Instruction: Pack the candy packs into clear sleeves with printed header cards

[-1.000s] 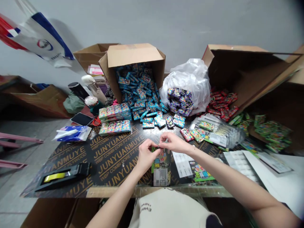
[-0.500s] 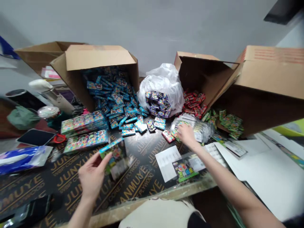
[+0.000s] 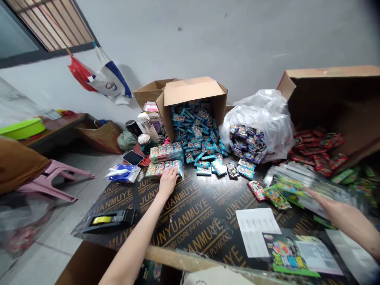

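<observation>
My left hand rests at the right end of the front row of wrapped small colourful boxes, fingers stretched over it. Behind it sits a second, taller wrapped row. My right hand is blurred at the right, over a pile of clear plastic packaging. Close to its fingertips is a green packet; whether it is gripped I cannot tell. A red packet and another green packet lie left of that hand. Nearer me are a white printed sheet and a dark-green printed pouch.
A carton spills blue packets. Beside it a clear bag holds purple packets. Red packets fill a right-hand carton. A tape dispenser lies front left, a phone farther back.
The view has swung left. My left hand has let go of the printed pouch and moved to the front wrapped row. My right hand remains around the plastic packaging and green packets.
</observation>
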A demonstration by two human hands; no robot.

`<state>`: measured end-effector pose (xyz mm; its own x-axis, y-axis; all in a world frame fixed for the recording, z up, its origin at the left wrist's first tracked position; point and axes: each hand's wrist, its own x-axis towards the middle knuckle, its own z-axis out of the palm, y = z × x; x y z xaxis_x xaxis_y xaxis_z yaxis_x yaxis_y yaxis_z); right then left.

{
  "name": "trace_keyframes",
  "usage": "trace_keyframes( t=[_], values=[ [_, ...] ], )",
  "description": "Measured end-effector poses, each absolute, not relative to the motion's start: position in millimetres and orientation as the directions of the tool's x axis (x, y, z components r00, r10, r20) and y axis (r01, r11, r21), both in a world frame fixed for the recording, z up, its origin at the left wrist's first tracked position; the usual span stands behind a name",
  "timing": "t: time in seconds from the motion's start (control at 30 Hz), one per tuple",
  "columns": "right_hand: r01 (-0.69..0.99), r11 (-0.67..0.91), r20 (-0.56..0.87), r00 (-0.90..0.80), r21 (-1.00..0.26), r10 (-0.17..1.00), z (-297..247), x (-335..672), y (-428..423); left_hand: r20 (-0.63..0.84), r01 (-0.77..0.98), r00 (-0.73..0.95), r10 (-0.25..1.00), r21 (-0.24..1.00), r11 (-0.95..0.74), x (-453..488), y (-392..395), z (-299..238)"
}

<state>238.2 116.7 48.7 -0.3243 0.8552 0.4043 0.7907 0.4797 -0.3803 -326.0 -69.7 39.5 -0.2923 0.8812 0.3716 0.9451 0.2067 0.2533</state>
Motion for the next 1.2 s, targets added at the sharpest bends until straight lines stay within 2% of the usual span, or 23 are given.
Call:
trace_keyframes(
  t=[0.03,0.1,0.13,0.2,0.23,0.3,0.37,0.47,0.53,0.6,0.77,0.9,0.97,1.1,1.2],
  values=[
    [0.84,0.482,0.416,-0.356,-0.25,0.837,61.8,230.2,107.5,0.376,0.94,-0.304,0.875,0.269,0.21,-316.6,-69.7,44.4],
    [0.912,0.41,0.444,-0.377,0.022,0.813,85.0,201.7,82.9,0.369,0.898,-0.353,0.86,0.391,0.201,-284.8,-70.1,54.8],
    [0.927,0.371,0.49,-0.347,0.052,0.799,93.8,180.8,67.4,0.339,0.816,-0.406,0.849,0.554,0.169,-262.6,-70.1,59.6],
    [0.853,0.52,0.52,-0.426,-0.043,0.741,104.2,128.5,31.7,0.168,0.452,-0.421,0.891,0.891,0.045,-210.7,-69.5,67.6],
    [0.755,0.643,0.497,-0.512,-0.128,0.7,106.3,99.7,12.7,0.09,0.215,-0.351,0.932,0.976,-0.014,-184.5,-68.8,71.0],
    [0.529,0.781,0.453,-0.637,-0.332,0.624,106.9,46.0,-21.9,0.012,-0.221,-0.245,0.97,0.973,-0.067,-141.2,-67.9,77.3],
    [0.354,0.793,0.411,-0.708,-0.496,0.574,107.1,8.7,-44.7,-0.137,-0.529,-0.247,0.959,0.849,-0.015,-117.7,-69.2,84.2],
    [0.259,0.739,0.393,-0.713,-0.622,0.581,114.0,-7.7,-48.0,-0.304,-0.755,-0.146,0.941,0.649,0.092,-115.4,-79.0,93.6],
    [0.261,0.696,0.434,-0.623,-0.669,0.651,121.7,-1.8,-35.3,-0.317,-0.761,-0.053,0.947,0.627,0.167,-121.9,-90.3,96.5],
    [0.272,0.663,0.455,-0.546,-0.698,0.703,128.4,6.4,-21.1,-0.318,-0.707,0.001,0.948,0.671,0.225,-126.0,-101.9,96.2],
    [0.262,0.651,0.377,-0.64,-0.712,0.669,132.7,12.3,-6.5,-0.287,-0.572,0.014,0.958,0.783,0.243,-131.6,-112.1,96.6],
    [0.248,0.645,0.438,-0.557,-0.723,0.706,133.0,11.3,1.3,-0.248,-0.439,0.09,0.965,0.86,0.262,-142.7,-107.1,101.6],
    [0.246,0.635,0.424,-0.565,-0.732,0.708,135.0,11.6,6.1,-0.238,-0.409,0.124,0.963,0.872,0.268,-146.3,-106.2,102.2],
    [0.22,0.649,0.376,-0.663,-0.729,0.647,140.1,13.5,11.2,-0.221,-0.442,0.15,0.964,0.857,0.265,-146.1,-107.7,104.8],
    [0.151,0.675,0.287,-0.822,-0.723,0.492,141.7,16.6,12.3,-0.228,-0.415,0.147,0.963,0.869,0.269,-143.8,-108.4,112.3]
  ],
)
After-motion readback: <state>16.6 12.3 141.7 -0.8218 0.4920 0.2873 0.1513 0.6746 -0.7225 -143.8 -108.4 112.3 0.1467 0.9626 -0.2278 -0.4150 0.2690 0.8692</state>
